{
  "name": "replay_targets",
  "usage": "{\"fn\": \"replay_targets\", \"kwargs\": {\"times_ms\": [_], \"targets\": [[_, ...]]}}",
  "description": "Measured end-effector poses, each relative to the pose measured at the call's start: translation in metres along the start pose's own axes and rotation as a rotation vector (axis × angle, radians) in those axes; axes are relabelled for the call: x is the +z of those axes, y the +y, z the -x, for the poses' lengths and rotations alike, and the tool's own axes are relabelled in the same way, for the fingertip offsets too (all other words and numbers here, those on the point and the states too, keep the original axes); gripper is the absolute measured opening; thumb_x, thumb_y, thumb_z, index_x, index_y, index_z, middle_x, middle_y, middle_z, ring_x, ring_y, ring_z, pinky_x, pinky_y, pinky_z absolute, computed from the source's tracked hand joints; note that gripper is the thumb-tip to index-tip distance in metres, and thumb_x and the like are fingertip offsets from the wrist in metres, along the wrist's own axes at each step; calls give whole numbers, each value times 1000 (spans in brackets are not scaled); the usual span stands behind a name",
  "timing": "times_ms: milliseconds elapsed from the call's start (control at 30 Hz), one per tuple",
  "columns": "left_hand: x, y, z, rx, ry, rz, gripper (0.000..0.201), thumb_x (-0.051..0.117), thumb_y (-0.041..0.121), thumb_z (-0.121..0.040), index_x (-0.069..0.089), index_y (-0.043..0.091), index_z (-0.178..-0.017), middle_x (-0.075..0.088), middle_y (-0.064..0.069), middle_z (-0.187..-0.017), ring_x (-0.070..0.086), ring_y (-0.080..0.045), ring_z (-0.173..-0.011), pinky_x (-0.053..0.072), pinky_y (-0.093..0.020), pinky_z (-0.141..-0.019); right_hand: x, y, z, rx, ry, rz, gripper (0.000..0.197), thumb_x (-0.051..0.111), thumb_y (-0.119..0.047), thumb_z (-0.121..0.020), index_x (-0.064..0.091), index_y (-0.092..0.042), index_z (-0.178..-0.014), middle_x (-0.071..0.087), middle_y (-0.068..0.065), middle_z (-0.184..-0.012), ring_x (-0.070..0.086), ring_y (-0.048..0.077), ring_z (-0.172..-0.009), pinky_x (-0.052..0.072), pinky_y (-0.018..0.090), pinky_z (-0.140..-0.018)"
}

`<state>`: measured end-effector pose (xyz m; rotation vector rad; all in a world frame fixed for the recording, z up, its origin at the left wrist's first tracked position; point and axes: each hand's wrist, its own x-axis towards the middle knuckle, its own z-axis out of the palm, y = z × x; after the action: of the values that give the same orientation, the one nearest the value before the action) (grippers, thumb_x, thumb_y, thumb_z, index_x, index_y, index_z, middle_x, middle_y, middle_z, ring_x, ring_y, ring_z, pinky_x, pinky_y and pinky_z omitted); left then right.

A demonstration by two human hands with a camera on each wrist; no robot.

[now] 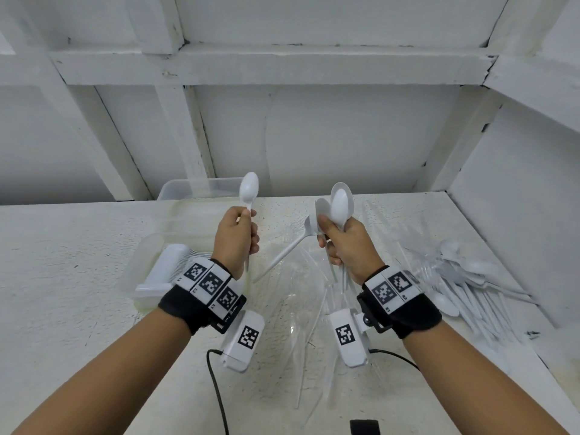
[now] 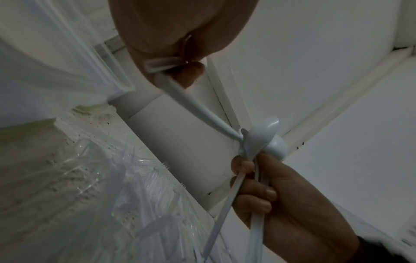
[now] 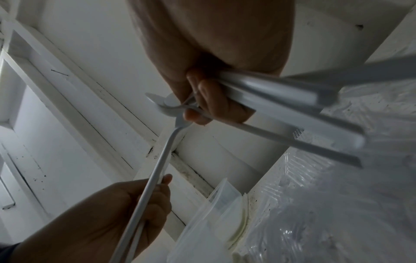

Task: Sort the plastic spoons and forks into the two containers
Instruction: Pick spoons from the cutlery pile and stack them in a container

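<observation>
The left hand [image 1: 236, 238] is pinching one white spoon [image 1: 249, 187] upright by its handle, while the right hand [image 1: 346, 243] is gripping a mixed bunch [image 1: 337, 205] of spoons and a fork, seemingly to pick through it. The fork-filled container [image 1: 147, 271] is sitting just left, a clear tub [image 1: 175, 189] behind it, and loose cutlery [image 1: 464, 284] is lying at right.

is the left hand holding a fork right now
No, the left hand grips a single white spoon by its handle, bowl pointing up, in the head view.
</observation>
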<state>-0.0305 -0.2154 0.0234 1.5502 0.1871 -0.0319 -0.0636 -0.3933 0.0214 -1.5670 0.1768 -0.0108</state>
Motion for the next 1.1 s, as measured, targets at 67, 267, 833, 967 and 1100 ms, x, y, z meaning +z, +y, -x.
{"fn": "replay_targets", "kwargs": {"times_ms": [67, 267, 833, 967, 1100], "targets": [[-3, 0, 0, 35, -42, -91, 21, 37, 17, -100, 54, 18, -88, 43, -1, -65, 35, -11, -52, 30, -20, -46, -4, -2, -1, -6, -11, 20, 24, 50, -23, -96, 54, 0, -101, 49, 6, -61, 31, 3, -34, 26, 17, -35], [0, -5, 13, -42, -248, -257, 16, 48, 18, -96, 61, 13, -89, 49, -2, -71, 46, -12, -60, 42, -21, -55, -9, -9, -4, -28, -48, 51, 18, 51, -24, -96, 53, -7, -90, 49, 5, -60, 31, 5, -35, 25, 18, -37], [18, -3, 32, -198, -535, -181, 22, 34, 17, -101, 53, 11, -91, 45, -1, -64, 38, -7, -44, 31, -18, -42, 7, 11, -6, -74, 43, 197, 21, 46, -28, -97, 45, -17, -114, 49, 3, -63, 39, -1, -36, 30, 16, -37], [26, -11, 31, -125, -398, -251, 19, 30, 14, -100, 49, 15, -97, 46, -1, -70, 35, -11, -54, 30, -20, -47, 14, 14, -9, 47, 124, 52, 20, 46, -29, -96, 40, -14, -108, 50, 5, -66, 36, 5, -38, 30, 20, -37], [36, -19, 36, 38, -332, -311, 21, 32, 16, -100, 51, 14, -109, 47, 4, -73, 39, -8, -60, 32, -22, -55, 29, 13, -10, 117, 175, -15, 18, 46, -25, -97, 46, -7, -100, 49, 6, -66, 36, 9, -37, 31, 21, -37]]}}
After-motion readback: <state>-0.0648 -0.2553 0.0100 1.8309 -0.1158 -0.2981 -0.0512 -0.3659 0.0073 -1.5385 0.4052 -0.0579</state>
